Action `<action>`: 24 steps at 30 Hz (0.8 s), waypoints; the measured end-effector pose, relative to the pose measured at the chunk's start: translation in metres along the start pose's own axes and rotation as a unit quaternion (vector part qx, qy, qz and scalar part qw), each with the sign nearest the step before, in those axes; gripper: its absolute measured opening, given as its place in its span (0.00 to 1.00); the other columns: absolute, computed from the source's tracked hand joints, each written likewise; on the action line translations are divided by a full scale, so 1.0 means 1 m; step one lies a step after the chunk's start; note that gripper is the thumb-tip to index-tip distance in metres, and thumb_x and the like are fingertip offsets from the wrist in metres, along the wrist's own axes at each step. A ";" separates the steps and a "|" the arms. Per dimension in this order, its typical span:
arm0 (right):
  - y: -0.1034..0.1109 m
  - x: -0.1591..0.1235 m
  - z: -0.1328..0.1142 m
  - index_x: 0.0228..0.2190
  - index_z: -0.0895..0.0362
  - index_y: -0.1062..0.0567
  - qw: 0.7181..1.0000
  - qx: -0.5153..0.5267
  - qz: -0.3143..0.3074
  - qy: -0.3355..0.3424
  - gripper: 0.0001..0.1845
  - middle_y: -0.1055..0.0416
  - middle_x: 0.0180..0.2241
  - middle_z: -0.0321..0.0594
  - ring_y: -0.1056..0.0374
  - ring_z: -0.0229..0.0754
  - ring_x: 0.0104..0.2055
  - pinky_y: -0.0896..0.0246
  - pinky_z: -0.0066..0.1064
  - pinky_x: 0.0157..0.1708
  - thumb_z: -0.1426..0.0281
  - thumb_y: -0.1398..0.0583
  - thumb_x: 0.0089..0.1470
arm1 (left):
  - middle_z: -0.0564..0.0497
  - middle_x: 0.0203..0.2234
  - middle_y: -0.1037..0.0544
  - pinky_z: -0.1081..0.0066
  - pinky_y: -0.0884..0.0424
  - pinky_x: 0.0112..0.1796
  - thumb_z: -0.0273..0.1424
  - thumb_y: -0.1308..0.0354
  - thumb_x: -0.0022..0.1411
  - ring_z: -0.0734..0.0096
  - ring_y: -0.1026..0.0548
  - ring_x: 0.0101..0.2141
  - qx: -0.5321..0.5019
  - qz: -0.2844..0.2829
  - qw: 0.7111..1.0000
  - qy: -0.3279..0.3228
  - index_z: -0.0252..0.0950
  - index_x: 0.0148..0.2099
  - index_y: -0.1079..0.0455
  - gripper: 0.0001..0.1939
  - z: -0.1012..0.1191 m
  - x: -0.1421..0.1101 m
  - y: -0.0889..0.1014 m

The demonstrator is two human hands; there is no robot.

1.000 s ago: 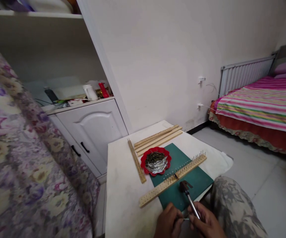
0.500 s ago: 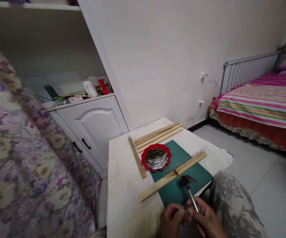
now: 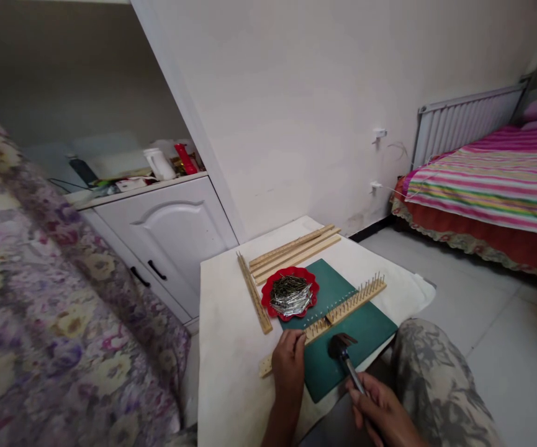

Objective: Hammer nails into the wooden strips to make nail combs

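Note:
A wooden strip (image 3: 317, 331) lies slantwise across a green board (image 3: 328, 366), with several nails standing up along its middle and right part. My left hand (image 3: 289, 360) is closed in a pinch at the left part of the strip, by the end of the nail rows. A nail is in its fingertips, mostly hidden now. My right hand (image 3: 377, 403) grips the handle of a claw hammer (image 3: 341, 346), whose head hangs over the green board in front of the strip. Just behind the strip sits a red scalloped dish (image 3: 315, 290) heaped with nails (image 3: 291, 295).
More wooden strips (image 3: 296, 251) lie at the back of the white-covered table (image 3: 231, 372), and another strip (image 3: 253, 292) lies left of the dish. My knee (image 3: 440, 372) is by the table's right edge. A floral curtain (image 3: 63, 298) hangs at left; a bed (image 3: 487, 186) stands at right.
My left hand has moved from beside the right hand, up and left, carrying the nail to the strip. The right hand keeps the hammer almost in place. The view has shifted slightly.

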State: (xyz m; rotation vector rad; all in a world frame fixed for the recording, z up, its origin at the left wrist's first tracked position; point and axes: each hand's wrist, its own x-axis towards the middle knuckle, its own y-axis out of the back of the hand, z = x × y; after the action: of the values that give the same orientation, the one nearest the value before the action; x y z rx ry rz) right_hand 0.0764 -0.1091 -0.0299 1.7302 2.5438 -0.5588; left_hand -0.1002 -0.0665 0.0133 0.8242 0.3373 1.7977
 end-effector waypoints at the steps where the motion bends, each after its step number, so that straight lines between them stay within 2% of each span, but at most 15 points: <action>1: 0.001 0.001 0.001 0.31 0.56 0.36 1.000 -0.002 -0.002 -0.001 0.26 0.36 0.13 0.24 0.55 0.24 0.06 0.63 0.17 0.06 0.46 0.43 0.44 | 0.50 0.27 0.28 0.73 0.34 0.35 0.36 0.55 0.63 0.70 0.30 0.31 0.009 -0.002 1.000 -0.002 0.36 0.32 0.31 0.15 -0.001 0.000 -0.002; 7: 0.003 0.003 0.007 0.31 0.55 0.36 1.000 0.005 0.008 -0.006 0.25 0.38 0.12 0.23 0.56 0.25 0.06 0.63 0.18 0.06 0.46 0.43 0.44 | 0.51 0.29 0.27 0.74 0.35 0.35 0.35 0.55 0.64 0.70 0.29 0.32 0.050 -0.002 0.999 -0.005 0.37 0.33 0.30 0.14 -0.003 0.001 -0.004; 24: 0.002 0.000 0.001 0.29 0.55 0.37 1.000 0.002 0.004 -0.002 0.25 0.38 0.11 0.23 0.58 0.23 0.06 0.67 0.17 0.07 0.46 0.43 0.44 | 0.51 0.30 0.27 0.73 0.36 0.36 0.32 0.55 0.64 0.71 0.28 0.33 0.086 -0.022 0.996 -0.021 0.37 0.34 0.30 0.13 -0.006 0.000 -0.005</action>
State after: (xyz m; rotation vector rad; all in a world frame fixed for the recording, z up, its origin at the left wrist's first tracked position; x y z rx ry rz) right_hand 0.0777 -0.1090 -0.0315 1.7364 2.5342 -0.5668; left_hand -0.1005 -0.0636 0.0059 0.9656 0.4849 1.7259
